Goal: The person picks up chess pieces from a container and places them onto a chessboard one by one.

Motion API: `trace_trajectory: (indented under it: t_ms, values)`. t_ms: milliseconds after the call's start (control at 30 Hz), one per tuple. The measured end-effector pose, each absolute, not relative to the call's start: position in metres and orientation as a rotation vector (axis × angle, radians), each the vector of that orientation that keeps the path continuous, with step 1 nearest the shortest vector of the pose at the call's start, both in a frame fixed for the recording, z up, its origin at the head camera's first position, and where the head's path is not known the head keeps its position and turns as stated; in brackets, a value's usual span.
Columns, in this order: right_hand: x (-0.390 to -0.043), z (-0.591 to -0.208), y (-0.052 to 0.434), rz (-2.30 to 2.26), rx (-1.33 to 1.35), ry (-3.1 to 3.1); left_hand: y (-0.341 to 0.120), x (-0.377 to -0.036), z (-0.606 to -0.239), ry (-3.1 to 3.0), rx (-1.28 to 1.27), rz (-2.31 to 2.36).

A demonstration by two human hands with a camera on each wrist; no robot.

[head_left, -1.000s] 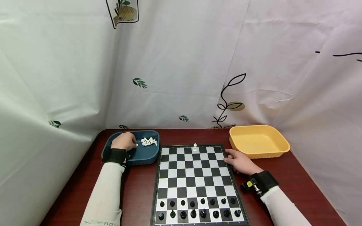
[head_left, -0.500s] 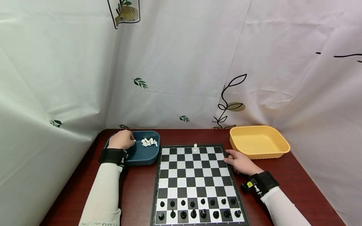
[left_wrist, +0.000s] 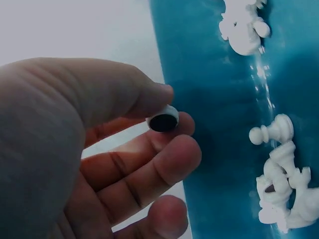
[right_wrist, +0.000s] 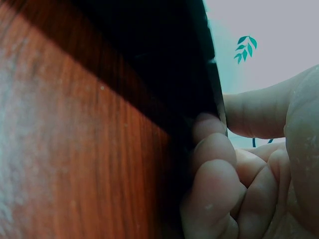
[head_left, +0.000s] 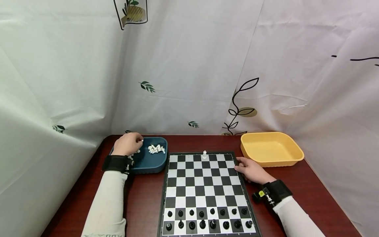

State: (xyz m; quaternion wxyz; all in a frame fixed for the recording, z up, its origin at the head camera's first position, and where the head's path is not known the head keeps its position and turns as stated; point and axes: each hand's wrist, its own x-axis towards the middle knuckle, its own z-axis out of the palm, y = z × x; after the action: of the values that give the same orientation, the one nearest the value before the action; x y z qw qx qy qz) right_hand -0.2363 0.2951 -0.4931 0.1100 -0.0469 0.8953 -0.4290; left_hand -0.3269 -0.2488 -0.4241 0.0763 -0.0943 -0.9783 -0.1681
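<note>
Over the left part of the blue tray (head_left: pixel 149 164), my left hand (head_left: pixel 126 144) pinches a small white chess piece (left_wrist: pixel 164 120) between thumb and fingers. Its dark round base faces the left wrist camera; the rest of the piece is mostly hidden by the fingers. White chess pieces (left_wrist: pixel 284 186) lie heaped in the tray below. At the right edge of the chessboard (head_left: pixel 199 181), my right hand (head_left: pixel 254 171) grips the rim, thumb on one face and fingers curled against the other. One white piece (head_left: pixel 204 155) stands on the board's far row.
Two rows of black chess pieces (head_left: pixel 213 223) stand along the near side of the board. A yellow tray (head_left: pixel 272 163) sits behind my right hand. All of this rests on a dark red wooden table (head_left: pixel 145 200), with a white printed cloth (head_left: pixel 189 65) hanging behind.
My left hand has risen slightly and moved toward the back of the blue tray, with the white chess piece at its fingertips. My right hand stays on the board's edge.
</note>
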Motion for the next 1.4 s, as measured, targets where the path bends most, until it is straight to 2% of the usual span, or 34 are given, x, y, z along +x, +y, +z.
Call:
trace_trajectory:
  t_ms: [733, 1400]
  values:
    - [-0.237, -0.494, 0.296, -1.257, -0.151, 2.631, -0.244, -0.323, -0.418, -2.801, -0.383, -0.526]
    - [-0.238, -0.494, 0.297, -1.240, -0.163, 2.642, -0.221, -0.313, -0.399, -2.662, -0.505, -0.687]
